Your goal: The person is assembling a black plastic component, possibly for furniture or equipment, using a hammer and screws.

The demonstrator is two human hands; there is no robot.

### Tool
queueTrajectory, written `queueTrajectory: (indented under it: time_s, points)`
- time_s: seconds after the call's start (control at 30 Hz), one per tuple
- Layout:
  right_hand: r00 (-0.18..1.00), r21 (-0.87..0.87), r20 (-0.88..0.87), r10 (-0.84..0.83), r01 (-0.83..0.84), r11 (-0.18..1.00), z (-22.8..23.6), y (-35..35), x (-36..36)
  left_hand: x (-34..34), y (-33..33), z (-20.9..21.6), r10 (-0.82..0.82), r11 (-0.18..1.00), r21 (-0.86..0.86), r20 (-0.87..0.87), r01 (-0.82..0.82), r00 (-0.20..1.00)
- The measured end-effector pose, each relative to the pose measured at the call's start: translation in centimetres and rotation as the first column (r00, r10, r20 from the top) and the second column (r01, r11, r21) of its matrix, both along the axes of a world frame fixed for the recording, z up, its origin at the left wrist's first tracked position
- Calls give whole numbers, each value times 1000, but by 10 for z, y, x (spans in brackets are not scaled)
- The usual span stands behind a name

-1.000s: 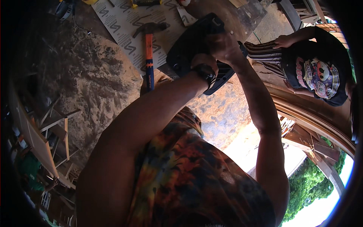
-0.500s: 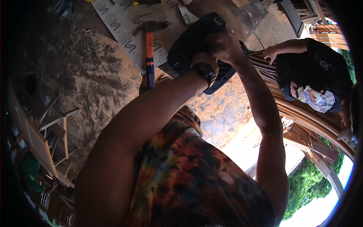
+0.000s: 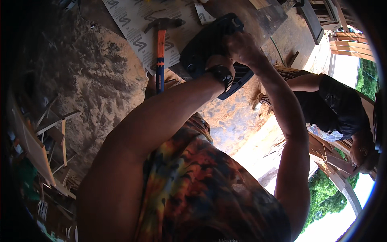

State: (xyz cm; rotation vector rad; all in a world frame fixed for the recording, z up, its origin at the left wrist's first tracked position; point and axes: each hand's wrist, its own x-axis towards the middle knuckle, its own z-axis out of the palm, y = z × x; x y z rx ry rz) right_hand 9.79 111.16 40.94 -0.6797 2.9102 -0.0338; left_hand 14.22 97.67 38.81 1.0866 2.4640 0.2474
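Observation:
A dark moulded plastic piece with a slotted lower part [image 3: 238,82] lies tilted in front of me, under both hands. My left hand [image 3: 219,61], with a black watch on its wrist, is closed at the middle of the piece; deep shade hides most of its fingers. Right beside it, my right hand [image 3: 243,47] is curled into a fist against the piece's upper right side. What the right fingers hold, if anything, cannot be made out. A claw hammer [image 3: 160,52] with an orange and dark blue handle lies left of the piece, its head on a printed sheet [image 3: 133,30].
On the right, a co-worker in a black shirt [image 3: 332,105] bends over long wooden strips. Wood scraps and frames [image 3: 52,141] crowd the left edge. A dark board [image 3: 310,22] stands at the far right. Sawdust covers the worn surface [image 3: 96,80].
The co-worker has leaned lower, and the bundle of strips has shifted behind my right forearm. My hands stay close together on the plastic piece, with the right one slightly moved. The view has shifted slightly.

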Motion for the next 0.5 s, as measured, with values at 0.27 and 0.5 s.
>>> queueTrajectory:
  time_s: [0.27,0.5]
  points:
    - [1000,-48,-13,-2,1,999,8,-6,5,-11,4,14,-133,967,-187,214,174,968]
    - [998,-114,-25,-54,51,992,-8,-2,2,-9,3,8,-99,979,-161,179,128,979]
